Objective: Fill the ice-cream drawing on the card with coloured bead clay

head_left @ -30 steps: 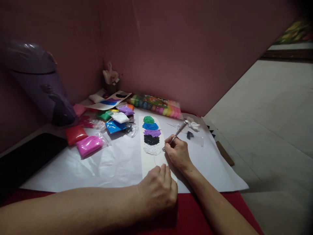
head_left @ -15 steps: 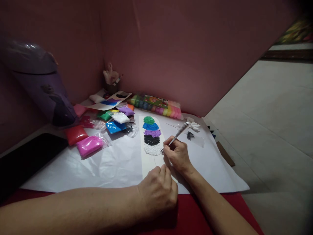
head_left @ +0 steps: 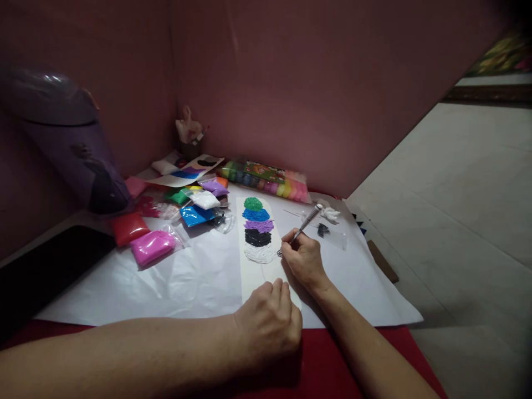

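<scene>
My right hand (head_left: 304,259) pinches a fork (head_left: 306,224) with a ribbed handle slanting up to the right. Its tines sit just off the right edge of a white textured clay patch (head_left: 261,254). Black (head_left: 258,238), purple (head_left: 258,226), blue (head_left: 255,214) and green (head_left: 252,204) clay patches are stacked above it on a pale card strip (head_left: 250,282). Over the strip's lower end rests my left hand (head_left: 270,321), its fingers curled closed. Whatever lies under or inside those fingers is hidden.
Bags of coloured clay, including a pink one (head_left: 153,247) and a blue one (head_left: 197,216), lie at left. Behind is a long clay pack (head_left: 266,180). White clay scraps (head_left: 330,214) and a black piece (head_left: 323,230) lie at right. A purple bottle (head_left: 78,144) and a dark slab (head_left: 54,271) are far left.
My right hand has shifted slightly right, taking the fork's tines from the white patch's edge to just beside it. My left hand has stayed in place.
</scene>
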Demonstrator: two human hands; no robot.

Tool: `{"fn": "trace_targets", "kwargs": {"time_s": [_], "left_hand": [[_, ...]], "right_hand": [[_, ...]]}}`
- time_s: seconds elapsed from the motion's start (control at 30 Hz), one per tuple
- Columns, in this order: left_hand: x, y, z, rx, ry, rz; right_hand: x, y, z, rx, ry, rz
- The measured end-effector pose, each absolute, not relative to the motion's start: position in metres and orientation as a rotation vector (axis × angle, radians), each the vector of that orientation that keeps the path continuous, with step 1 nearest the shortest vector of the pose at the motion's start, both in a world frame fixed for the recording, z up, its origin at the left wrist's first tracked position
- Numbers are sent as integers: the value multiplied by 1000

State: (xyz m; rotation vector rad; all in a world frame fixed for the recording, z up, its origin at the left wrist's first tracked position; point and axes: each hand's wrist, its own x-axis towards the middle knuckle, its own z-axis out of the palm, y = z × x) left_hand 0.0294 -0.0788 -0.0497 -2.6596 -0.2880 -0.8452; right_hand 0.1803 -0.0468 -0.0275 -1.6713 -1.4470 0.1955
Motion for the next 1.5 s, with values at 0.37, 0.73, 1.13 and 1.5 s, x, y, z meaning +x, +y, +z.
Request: {"fn": "trace_targets", "kwargs": {"time_s": [0.37, 0.73, 1.13, 1.5], "left_hand": [[30, -78, -50, -2644, -277, -865], [30, -78, -51, -2647, -274, -897], [30, -77, -45, -2669, -265, -875], [30, -79, -51, -2648, -296, -871]], "right_hand": [[176, -50, -27, -1588, -1462, 236], [181, -48, -28, -1602, -1461, 163], [172, -53, -24, -1589, -1556, 274], [180, -49, -28, -1593, -1465, 132]]}}
